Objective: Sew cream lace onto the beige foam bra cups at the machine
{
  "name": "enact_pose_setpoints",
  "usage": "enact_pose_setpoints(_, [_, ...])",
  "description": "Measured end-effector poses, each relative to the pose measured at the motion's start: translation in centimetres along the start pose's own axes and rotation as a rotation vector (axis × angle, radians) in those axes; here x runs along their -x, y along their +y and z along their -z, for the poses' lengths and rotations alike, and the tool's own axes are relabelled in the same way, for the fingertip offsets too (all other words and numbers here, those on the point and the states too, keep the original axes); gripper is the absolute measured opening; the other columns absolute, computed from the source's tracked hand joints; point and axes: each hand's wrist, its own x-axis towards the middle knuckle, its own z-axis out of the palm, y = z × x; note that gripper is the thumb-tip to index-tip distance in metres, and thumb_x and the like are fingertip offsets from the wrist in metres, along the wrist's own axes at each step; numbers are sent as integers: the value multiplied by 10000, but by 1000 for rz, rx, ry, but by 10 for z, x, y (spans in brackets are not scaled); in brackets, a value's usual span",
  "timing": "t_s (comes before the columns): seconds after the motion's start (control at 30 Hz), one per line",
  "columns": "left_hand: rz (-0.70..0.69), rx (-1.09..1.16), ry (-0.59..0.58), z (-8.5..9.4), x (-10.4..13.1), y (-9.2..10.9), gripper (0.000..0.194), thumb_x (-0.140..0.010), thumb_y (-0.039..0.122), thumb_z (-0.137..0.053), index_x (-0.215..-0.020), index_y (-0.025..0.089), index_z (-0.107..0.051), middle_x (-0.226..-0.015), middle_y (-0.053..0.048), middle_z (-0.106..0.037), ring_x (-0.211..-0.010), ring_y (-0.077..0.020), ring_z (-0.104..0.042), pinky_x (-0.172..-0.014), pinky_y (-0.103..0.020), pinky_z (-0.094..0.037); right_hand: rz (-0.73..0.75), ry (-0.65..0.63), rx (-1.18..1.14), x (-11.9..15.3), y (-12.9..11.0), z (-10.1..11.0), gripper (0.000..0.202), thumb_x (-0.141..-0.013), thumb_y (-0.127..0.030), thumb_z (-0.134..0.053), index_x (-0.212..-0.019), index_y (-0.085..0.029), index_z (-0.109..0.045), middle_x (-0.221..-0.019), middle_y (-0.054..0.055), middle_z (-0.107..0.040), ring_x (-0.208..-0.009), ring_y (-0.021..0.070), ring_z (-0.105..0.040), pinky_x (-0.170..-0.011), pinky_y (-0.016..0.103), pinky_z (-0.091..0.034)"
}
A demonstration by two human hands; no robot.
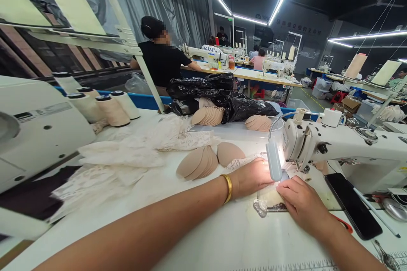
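My left hand (251, 178), with a gold bracelet at the wrist, lies on white lace fabric (238, 163) beside the needle area of a white sewing machine (349, 144). Its fingertips are partly hidden by a lit grey lamp (274, 161). Close to the needle, my right hand (300, 199) has its fingers together at the edge of a pale, sheer piece (269, 197). Left of my left hand are a fanned stack of beige pads (199, 163) and another beige pad (230, 153).
White lace (127, 148) spreads over the left of the table, near thread cones (112, 111). Black plastic bags (222, 93) and more pads lie behind. A phone (352, 207) and a ruler (305, 266) are at the right. A person in black (162, 59) sits beyond.
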Motion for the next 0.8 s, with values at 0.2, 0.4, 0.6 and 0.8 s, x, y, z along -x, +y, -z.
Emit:
enact_pose_setpoints(0.2, [45,18,1,6,0,-5,160,-1034,218,-582,-890,212,-653,-982,-20,-729,-951,-205,-625,-911,-346,-445,-56,-31,-12,-3,0,2,311,-967,-14,-480,-1089,-243,-652,-982,50,-711,-844,229,-628,-712,335,-523])
enact_pose_setpoints(0.4, [145,20,6,1,-3,-2,131,-904,79,-618,-838,192,-627,-976,-66,-725,-915,-250,-637,-828,-374,-449,-87,-31,-127,0,3,1,302,-1018,-92,-431,-1102,-259,-668,-991,67,-711,-877,244,-638,-754,361,-513])
enact_pose_setpoints(0.6, [207,127,57,19,25,38,226,-901,-1,-534,-932,192,-648,-942,-54,-747,-880,-224,-675,-846,-341,-487,-545,-70,-713,-7,-20,5,286,-1045,-418,-537,-1286,-266,-554,-876,12,-673,-797,230,-621,-734,349,-473])
enact_pose_setpoints(0.8, [717,1507,117,2,65,138,455,-887,579,-774,-1153,218,-696,-1036,-95,-766,-956,-257,-714,-854,-358,-551,-793,149,-1193,-6,-67,-5,563,-891,-525,-770,-1348,-273,-559,-747,-72,-574,-684,166,-560,-677,266,-460])
